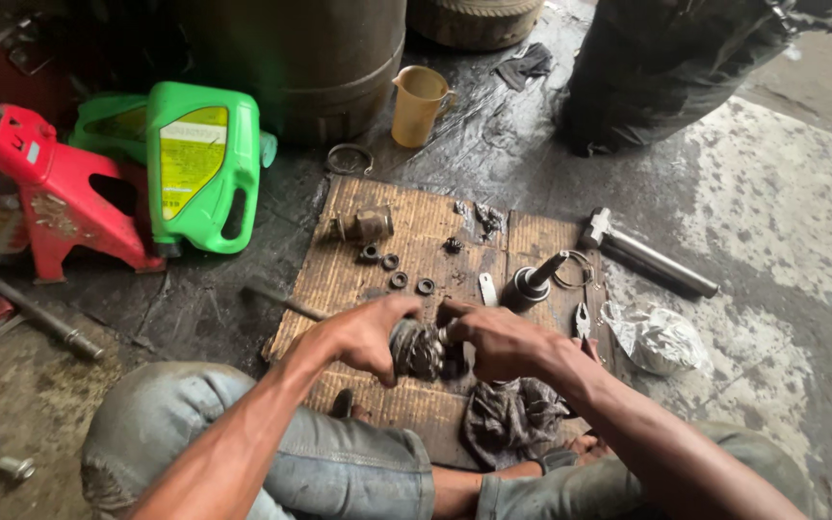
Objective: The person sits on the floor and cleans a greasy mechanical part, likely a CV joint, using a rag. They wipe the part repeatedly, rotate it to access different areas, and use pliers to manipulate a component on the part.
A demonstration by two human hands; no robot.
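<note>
My left hand (363, 337) and my right hand (498, 339) both grip a greasy round metal joint part (421, 351), held between them just above a sheet of brown cardboard (358, 279). On the cardboard beyond my hands lie several small dark rings (399, 279), a short metal housing (363, 226) and a stubby shaft piece (532, 281) standing tilted. A dirty dark rag (512, 419) lies under my right wrist. My knees in grey jeans frame the bottom of the view.
A green plastic jug (202, 173) and a red jack stand (55, 197) sit at the left. A yellowish measuring cup (418, 104) stands behind the cardboard. A hammer (642, 252), pliers (582, 323) and crumpled foil (659, 339) lie at the right. A dark drum stands at the back.
</note>
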